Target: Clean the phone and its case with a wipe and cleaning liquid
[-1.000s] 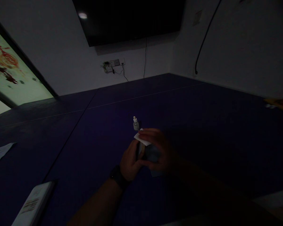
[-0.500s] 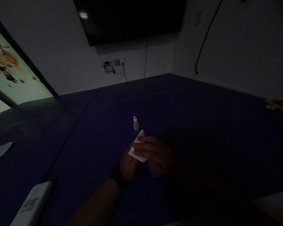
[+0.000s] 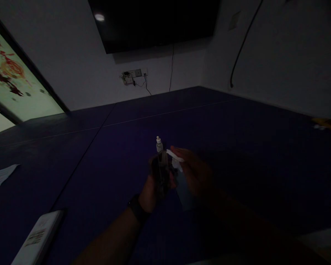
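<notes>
A dark, glossy, slab-like object (image 3: 160,173), blurred and too dim to identify, stands tilted above the purple bench (image 3: 121,154) in the left hand (image 3: 149,193), whose fingers wrap its sides. Just beside its upper edge, the right hand (image 3: 195,171) pinches a folded white tissue-like pad (image 3: 175,156). Good work here would likely want a firm left grip on the edges, leaving the face free, and the pad kept flat with light, even pressure. Below the right hand is a flat blue-grey piece (image 3: 186,195). The small clear bottle with a white dropper-like cap (image 3: 159,145) stands right behind, best kept clear of knuckles.
</notes>
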A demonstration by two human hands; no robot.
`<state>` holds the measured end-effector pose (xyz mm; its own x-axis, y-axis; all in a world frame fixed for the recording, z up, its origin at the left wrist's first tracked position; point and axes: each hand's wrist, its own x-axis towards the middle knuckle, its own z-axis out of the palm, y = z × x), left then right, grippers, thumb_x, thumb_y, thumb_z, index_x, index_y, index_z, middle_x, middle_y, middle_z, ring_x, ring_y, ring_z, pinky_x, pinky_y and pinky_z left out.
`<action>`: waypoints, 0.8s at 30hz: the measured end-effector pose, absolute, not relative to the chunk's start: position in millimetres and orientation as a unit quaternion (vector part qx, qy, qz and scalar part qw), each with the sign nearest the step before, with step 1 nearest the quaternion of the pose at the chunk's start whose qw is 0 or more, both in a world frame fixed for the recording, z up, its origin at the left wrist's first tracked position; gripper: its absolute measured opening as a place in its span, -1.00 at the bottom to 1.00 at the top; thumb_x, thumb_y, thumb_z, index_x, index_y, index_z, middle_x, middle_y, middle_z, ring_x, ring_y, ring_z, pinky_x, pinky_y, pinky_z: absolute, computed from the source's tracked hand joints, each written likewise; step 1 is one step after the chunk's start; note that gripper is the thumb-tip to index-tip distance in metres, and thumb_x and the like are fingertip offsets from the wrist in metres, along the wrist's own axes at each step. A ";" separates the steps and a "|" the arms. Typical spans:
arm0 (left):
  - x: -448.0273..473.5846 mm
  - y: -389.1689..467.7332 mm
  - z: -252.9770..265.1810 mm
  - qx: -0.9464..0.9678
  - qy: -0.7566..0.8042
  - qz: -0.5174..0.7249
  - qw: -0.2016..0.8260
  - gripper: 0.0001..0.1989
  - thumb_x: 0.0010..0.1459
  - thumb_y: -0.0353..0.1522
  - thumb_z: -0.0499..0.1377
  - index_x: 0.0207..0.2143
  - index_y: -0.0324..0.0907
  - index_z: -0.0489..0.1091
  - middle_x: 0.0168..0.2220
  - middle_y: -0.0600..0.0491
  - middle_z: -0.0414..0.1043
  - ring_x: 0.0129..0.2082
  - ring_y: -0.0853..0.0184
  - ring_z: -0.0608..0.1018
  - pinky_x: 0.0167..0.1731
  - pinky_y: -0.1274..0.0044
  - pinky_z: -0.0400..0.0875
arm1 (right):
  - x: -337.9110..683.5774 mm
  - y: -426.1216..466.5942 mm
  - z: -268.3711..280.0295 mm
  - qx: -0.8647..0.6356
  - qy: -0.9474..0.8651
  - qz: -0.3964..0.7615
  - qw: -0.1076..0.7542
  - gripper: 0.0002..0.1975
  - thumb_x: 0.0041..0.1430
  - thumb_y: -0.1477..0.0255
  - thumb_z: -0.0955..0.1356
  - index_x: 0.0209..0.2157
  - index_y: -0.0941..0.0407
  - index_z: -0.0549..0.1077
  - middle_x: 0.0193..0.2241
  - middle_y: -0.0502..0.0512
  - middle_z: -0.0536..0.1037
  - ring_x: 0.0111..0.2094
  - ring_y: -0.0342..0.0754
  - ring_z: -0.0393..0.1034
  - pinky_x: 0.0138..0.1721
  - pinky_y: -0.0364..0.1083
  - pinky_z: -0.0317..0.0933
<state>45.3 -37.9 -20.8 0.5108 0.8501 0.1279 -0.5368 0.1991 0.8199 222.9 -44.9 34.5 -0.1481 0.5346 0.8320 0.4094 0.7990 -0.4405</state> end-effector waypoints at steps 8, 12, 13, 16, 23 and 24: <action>45.0 -38.3 -10.0 0.314 0.095 0.399 0.857 -0.12 0.17 0.29 -0.12 -0.04 -0.29 0.50 -0.33 -0.14 0.61 -0.39 0.14 0.64 -0.24 0.32 0.50 | 206.0 -42.4 20.2 -0.384 -0.703 0.091 0.591 -0.69 0.42 0.40 0.22 0.00 0.01 0.55 -0.14 0.14 0.57 -0.09 0.01 0.48 -0.05 0.01 0.39; 44.3 -37.0 -11.1 0.317 0.109 0.320 0.886 0.08 0.11 0.35 -0.31 -0.06 -0.42 0.50 -0.27 -0.30 0.60 -0.28 0.03 0.66 -0.21 0.31 0.48 | 209.2 -40.9 20.7 -0.451 -0.637 0.133 0.611 -0.77 0.39 0.31 0.26 -0.15 0.05 0.54 -0.30 0.08 0.49 -0.28 -0.03 0.44 -0.23 -0.04 0.37; 44.5 -37.3 -11.4 0.322 0.115 0.306 0.889 0.12 0.09 0.36 -0.33 -0.07 -0.46 0.50 -0.25 -0.34 0.60 -0.26 0.02 0.66 -0.20 0.31 0.48 | 211.1 -40.2 21.5 -0.462 -0.622 0.144 0.616 -0.79 0.38 0.29 0.28 -0.16 0.05 0.52 -0.32 0.07 0.49 -0.30 -0.04 0.44 -0.26 -0.05 0.36; 45.7 -39.6 -13.4 0.314 0.117 0.280 0.900 0.12 0.10 0.35 -0.33 -0.04 -0.46 0.49 -0.21 -0.35 0.59 -0.24 0.02 0.66 -0.15 0.28 0.47 | 214.3 -38.6 23.5 -0.463 -0.625 0.136 0.613 -0.85 0.35 0.30 0.32 -0.17 0.05 0.48 -0.32 0.05 0.52 -0.32 -0.04 0.44 -0.28 -0.06 0.35; 52.2 -45.9 -14.2 0.283 0.108 0.327 0.895 -0.10 0.22 0.26 -0.21 0.15 -0.26 0.39 -0.14 -0.22 0.60 -0.18 0.05 0.65 -0.13 0.24 0.48 | 215.0 -36.6 24.6 -0.371 -0.766 0.071 0.520 -0.86 0.36 0.39 0.30 -0.20 0.05 0.51 -0.27 0.09 0.60 -0.18 0.00 0.49 -0.09 0.00 0.35; 51.9 -45.7 -12.3 0.288 0.110 0.349 0.885 -0.11 0.22 0.26 -0.19 0.11 -0.27 0.42 -0.15 -0.22 0.60 -0.20 0.05 0.66 -0.16 0.25 0.50 | 217.3 -35.0 24.6 -0.392 -0.751 0.089 0.524 -0.85 0.36 0.37 0.29 -0.21 0.05 0.51 -0.29 0.09 0.60 -0.22 -0.01 0.49 -0.13 -0.02 0.35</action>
<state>51.9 -45.7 -12.3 0.7319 0.6814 0.0068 -0.5545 0.5897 0.5872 217.3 -35.0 24.6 -0.1434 0.6825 0.7167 0.4949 0.6766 -0.5453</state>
